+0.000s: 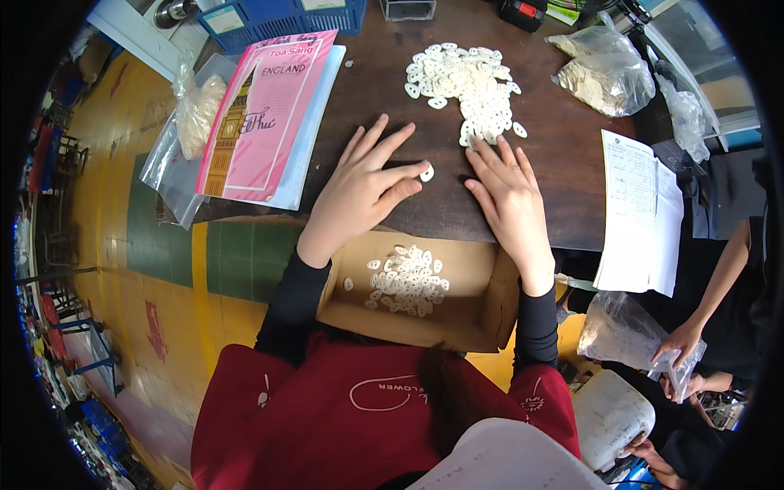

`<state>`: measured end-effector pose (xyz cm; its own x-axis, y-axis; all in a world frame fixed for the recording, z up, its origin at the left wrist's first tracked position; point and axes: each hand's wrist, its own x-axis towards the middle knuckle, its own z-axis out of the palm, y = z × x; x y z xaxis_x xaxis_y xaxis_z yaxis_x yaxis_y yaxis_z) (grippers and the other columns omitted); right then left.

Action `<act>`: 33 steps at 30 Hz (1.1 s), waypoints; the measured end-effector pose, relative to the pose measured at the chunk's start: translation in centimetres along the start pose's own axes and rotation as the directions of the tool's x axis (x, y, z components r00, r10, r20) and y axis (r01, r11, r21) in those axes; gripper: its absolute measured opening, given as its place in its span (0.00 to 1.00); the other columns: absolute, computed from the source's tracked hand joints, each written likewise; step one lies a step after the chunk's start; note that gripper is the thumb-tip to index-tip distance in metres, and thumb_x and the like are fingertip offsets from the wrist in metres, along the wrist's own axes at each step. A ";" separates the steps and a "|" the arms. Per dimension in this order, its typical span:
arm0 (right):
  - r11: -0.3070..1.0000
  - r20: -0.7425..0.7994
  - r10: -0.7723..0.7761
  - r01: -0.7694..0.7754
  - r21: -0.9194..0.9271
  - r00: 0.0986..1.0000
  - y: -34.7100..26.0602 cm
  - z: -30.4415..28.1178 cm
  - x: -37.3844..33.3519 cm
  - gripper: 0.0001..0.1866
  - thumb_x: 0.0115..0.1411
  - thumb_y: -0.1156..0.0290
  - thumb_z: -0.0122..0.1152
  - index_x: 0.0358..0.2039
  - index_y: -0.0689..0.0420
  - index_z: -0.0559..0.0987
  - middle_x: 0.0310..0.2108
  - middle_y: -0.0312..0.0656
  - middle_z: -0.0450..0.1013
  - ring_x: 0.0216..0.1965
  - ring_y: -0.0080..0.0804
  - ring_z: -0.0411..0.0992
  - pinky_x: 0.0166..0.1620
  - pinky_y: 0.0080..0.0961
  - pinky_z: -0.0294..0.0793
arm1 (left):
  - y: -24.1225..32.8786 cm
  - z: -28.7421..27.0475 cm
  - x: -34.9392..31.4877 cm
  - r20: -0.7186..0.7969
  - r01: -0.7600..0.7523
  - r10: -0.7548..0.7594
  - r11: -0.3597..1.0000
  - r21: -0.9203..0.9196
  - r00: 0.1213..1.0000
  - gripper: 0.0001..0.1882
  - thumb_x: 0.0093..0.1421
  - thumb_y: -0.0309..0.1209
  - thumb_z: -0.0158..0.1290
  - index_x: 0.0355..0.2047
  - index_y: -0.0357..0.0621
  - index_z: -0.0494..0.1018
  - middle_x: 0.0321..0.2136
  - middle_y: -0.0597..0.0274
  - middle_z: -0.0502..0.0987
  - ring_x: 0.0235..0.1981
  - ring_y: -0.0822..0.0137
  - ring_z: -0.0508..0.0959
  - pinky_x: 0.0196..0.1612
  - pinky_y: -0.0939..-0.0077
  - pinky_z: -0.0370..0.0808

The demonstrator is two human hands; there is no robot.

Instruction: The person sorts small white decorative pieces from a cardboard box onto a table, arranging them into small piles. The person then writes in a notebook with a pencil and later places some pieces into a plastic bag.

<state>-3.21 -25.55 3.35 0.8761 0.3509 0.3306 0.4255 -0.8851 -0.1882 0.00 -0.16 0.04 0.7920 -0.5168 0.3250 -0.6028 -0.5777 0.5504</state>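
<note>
With thumb and forefinger, my left hand pinches a small white oval piece with holes, just above the table; its other fingers are spread. My right hand lies flat with its fingers stretched out, and the fingertips touch the near end of a pile of the same white oval pieces. Below the table's front edge, between my forearms, is a shallow cardboard box. A smaller heap of white pieces is spread on its bottom.
Left on the brown table lie a pink notebook and a bag of pale pieces. A blue basket stands behind. At right are filled plastic bags and papers. Another person's hands hold a plastic bag at lower right.
</note>
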 end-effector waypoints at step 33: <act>0.957 0.009 0.003 -0.005 0.291 1.000 0.7 0.0 -0.2 0.25 0.65 0.65 0.65 0.61 0.60 0.77 0.66 0.49 0.70 0.67 0.48 0.68 0.70 0.44 0.66 | -0.3 -0.7 0.0 -0.065 0.106 -0.132 0.946 -0.307 0.989 0.20 0.75 0.39 0.48 0.60 0.40 0.76 0.66 0.54 0.72 0.74 0.51 0.61 0.72 0.57 0.61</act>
<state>-3.09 -26.19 3.21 0.8794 0.3513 0.3213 0.4683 -0.7597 -0.4512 0.23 0.48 0.41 0.8691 -0.3938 0.2992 -0.4567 -0.4068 0.7911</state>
